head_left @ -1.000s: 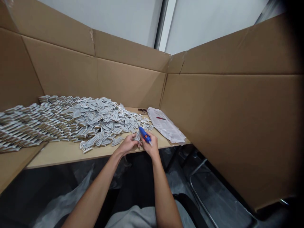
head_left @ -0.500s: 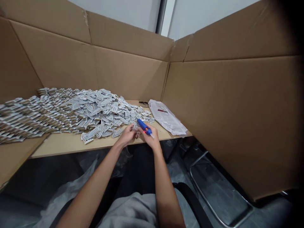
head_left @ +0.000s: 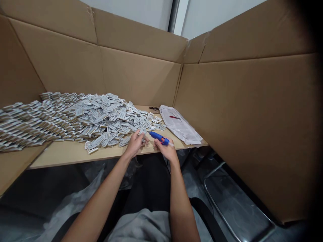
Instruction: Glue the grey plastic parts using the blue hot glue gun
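Note:
In my right hand [head_left: 166,148] is a blue glue gun [head_left: 159,137] with a small red light and a pale glue stick poking out of its back end. Its nozzle points left, close to a small grey-and-white flat cutout piece [head_left: 143,130]. My left hand [head_left: 135,144] pinches that piece between thumb and fingers above the table's front edge. Whether the nozzle touches the piece I cannot tell. Behind my hands spreads a large heap of similar cutout pieces [head_left: 111,111], loose in the middle and stacked in rows toward the left.
Cardboard walls [head_left: 141,74] enclose the wooden table [head_left: 68,153] at the back and sides. On the right lie paper sheets [head_left: 185,131] with a red pen-like object [head_left: 174,117] on them. A metal-framed chair [head_left: 227,198] stands below right.
My right hand has moved right, away from my left, and the glue gun has turned more level. The cutout piece in my left hand now shows more clearly.

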`<state>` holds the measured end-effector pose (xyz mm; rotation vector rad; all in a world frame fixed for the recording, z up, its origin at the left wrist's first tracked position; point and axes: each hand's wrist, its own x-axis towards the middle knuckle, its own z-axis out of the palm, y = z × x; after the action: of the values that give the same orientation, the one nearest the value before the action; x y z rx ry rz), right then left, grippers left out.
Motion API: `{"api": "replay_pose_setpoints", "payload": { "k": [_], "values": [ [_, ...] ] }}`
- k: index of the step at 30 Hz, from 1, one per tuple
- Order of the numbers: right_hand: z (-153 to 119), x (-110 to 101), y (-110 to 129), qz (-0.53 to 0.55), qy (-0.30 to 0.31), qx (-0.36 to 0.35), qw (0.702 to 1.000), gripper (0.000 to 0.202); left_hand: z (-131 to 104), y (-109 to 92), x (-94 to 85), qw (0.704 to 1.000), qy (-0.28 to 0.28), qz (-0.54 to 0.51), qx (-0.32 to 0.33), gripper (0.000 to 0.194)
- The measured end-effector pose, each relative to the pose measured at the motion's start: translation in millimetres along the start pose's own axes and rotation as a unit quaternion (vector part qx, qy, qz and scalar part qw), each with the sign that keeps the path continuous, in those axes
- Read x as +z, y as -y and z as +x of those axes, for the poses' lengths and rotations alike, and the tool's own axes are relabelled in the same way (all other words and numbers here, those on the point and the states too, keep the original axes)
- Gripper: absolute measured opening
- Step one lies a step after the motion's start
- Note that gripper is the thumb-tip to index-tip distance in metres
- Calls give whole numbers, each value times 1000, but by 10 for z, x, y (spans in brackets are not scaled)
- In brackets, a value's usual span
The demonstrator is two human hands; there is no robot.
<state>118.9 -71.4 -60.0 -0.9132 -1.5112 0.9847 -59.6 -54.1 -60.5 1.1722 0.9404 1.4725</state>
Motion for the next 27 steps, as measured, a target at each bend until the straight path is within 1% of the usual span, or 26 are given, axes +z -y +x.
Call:
{"api": "replay_pose_setpoints", "payload": {
  "k": [5, 11, 14, 21, 27],
  "values": [
    [24, 47, 28, -22, 22, -24, 999, 40, -14, -1, -3, 1000, 27, -2, 8, 30],
    [38, 93, 30, -17, 12, -14, 1000, 42, -8, 44, -16, 999, 40, -8, 9, 35],
    [34, 97, 39, -24, 18, -19, 999, 41, 7, 76, -30, 999, 49, -4, 16, 35],
    [35, 87, 78, -74, 22, -56, 995, 39, 12, 98, -56, 998, 52, 13, 33, 27],
    [33, 78, 99, -103, 23, -74, 992, 38, 15, 112, -70, 998, 43, 27, 28, 30]
  ]
}}
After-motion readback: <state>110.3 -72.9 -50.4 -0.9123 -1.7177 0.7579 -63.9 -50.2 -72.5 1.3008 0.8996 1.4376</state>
